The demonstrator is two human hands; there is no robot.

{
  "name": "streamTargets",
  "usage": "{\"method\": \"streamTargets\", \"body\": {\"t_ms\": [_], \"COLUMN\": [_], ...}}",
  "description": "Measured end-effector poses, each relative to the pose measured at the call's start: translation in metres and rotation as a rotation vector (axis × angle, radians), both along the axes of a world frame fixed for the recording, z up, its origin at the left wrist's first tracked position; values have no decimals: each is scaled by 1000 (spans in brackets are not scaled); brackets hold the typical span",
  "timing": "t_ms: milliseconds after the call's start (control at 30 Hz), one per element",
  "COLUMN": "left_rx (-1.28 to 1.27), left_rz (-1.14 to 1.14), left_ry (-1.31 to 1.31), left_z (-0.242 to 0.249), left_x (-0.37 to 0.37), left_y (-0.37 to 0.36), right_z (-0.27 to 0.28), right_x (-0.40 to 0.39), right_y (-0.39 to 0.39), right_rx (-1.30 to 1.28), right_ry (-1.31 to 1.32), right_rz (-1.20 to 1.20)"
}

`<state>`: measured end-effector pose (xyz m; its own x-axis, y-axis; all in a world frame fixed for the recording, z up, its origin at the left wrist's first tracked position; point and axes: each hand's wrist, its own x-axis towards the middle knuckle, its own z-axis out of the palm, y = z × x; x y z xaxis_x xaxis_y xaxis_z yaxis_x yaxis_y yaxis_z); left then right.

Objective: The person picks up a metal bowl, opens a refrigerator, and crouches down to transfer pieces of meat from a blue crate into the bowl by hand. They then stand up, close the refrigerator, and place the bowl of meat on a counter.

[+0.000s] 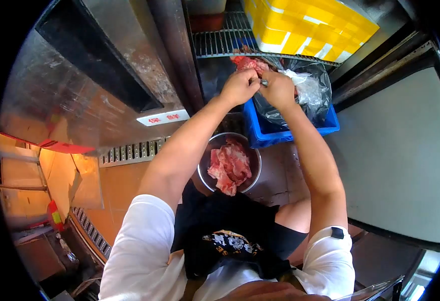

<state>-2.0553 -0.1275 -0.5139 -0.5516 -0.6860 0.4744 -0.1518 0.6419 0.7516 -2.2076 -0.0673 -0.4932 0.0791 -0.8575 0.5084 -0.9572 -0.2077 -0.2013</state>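
Note:
My left hand (241, 86) is closed at the near edge of a piece of raw red meat (250, 63); the fingertips seem to pinch it. Right beside it is my right hand (278, 91), fingers curled in, with a small greyish bit showing at its fingertips that I cannot identify. Both hands are over a blue plastic crate (292, 136) lined with a black plastic bag (319, 93). A crumpled whitish clear bag (303, 85) lies on the black one. Below my forearms, a round metal bowl (256, 173) on the floor holds several pieces of raw meat (231, 164).
A wire shelf (220, 42) sits just above the crate, carrying a yellow taped box (308, 27) and a container (206, 15). An open fridge door (395, 145) stands at right; a metal door (89, 65) is at left. Floor drain grates (137, 152) run alongside.

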Motion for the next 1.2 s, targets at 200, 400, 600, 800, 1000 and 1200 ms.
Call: {"method": "streamTargets", "body": {"t_ms": [200,400,600,800,1000,1200], "left_rx": [-181,-166,49,113,145,314], "left_rz": [105,187,210,55,113,-5], "left_ry": [60,88,-58,-16,64,-7], "left_z": [-7,-15,-18,-37,-29,-26], "left_x": [0,-3,-3,5,-3,-6], "left_y": [11,5,4,-12,-6,-5], "right_z": [-2,5,-20,-23,18,12], "right_x": [-6,-9,-3,-14,-23,-12], "right_y": [2,2,-14,-19,-7,-5], "right_rx": [-147,-159,-239,-206,248,323], "right_ry": [84,157,124,96,-23,253], "right_rz": [-71,-63,-111,-25,9,-117]}}
